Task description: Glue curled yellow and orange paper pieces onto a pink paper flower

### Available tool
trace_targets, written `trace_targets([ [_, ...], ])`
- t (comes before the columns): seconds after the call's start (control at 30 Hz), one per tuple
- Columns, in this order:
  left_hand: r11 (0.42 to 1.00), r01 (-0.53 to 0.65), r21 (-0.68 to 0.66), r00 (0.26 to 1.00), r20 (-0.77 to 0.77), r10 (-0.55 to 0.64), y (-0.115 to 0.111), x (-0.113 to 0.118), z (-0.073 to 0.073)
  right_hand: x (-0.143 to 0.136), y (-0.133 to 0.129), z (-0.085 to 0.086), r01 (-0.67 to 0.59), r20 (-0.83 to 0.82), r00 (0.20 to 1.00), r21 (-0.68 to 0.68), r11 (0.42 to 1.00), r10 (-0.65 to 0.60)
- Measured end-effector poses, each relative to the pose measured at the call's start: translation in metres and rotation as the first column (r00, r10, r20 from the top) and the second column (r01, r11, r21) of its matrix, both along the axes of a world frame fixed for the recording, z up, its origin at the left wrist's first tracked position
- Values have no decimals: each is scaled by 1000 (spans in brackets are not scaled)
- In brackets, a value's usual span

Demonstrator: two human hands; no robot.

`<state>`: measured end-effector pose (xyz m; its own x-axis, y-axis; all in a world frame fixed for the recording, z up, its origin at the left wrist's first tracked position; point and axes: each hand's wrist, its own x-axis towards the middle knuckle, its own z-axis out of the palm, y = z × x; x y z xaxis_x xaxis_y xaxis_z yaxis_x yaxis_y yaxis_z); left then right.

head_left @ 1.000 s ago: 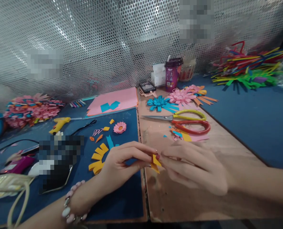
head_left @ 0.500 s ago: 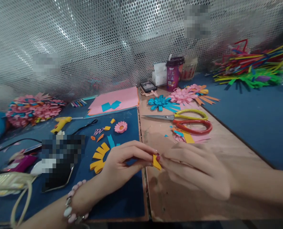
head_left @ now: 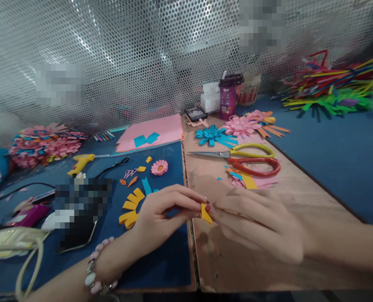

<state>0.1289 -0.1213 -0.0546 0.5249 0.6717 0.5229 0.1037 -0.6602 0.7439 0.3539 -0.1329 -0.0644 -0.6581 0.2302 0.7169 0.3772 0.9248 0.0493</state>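
Note:
A small folded yellow paper piece [head_left: 206,214] is pinched between the fingertips of both hands, over the seam between the blue and wooden table parts. My left hand [head_left: 169,209], with a beaded bracelet at the wrist, grips it from the left. From the right, my right hand [head_left: 258,220] holds its other side, its thumb and index tip partly hidden. Beside my left hand a curved row of yellow paper loops [head_left: 131,203] lies on the blue surface. Red-and-yellow-handled scissors [head_left: 228,154] rest beyond my right hand, next to paper scraps [head_left: 248,180].
Behind are pink sheets [head_left: 161,128], a blue paper flower [head_left: 212,135], a pink one [head_left: 241,126] and a purple cup [head_left: 229,98]. A yellow glue gun [head_left: 81,163] and a dark phone [head_left: 79,230] lie left. Colourful strips [head_left: 334,90] are piled at the back right.

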Motion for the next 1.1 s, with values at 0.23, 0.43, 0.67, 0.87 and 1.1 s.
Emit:
trace_targets([
  [0.23, 1000, -14, -8, 1000, -10, 14, 0, 0, -1, 0, -1, 0, 18, 8, 1000, -12, 1000, -18],
  [0.43, 999, -13, -35, 1000, 9, 13, -1, -1, -3, 0, -2, -1, 45, 12, 999, 3, 999, -45],
  [0.67, 997, -11, -80, 1000, 19, 12, -2, -1, -4, -9, -5, -3, 98, -98, 991, 51, 994, -92],
  [0.87, 995, 10, -101, 1000, 15, -9, -2, 0, -6, -11, -4, -2, 100, -117, 989, 68, 993, -91],
  [1.1, 994, -21, -105, 1000, 12, 23, -4, 0, -6, -9, -6, -4, 126, -101, 988, 63, 990, -119],
])
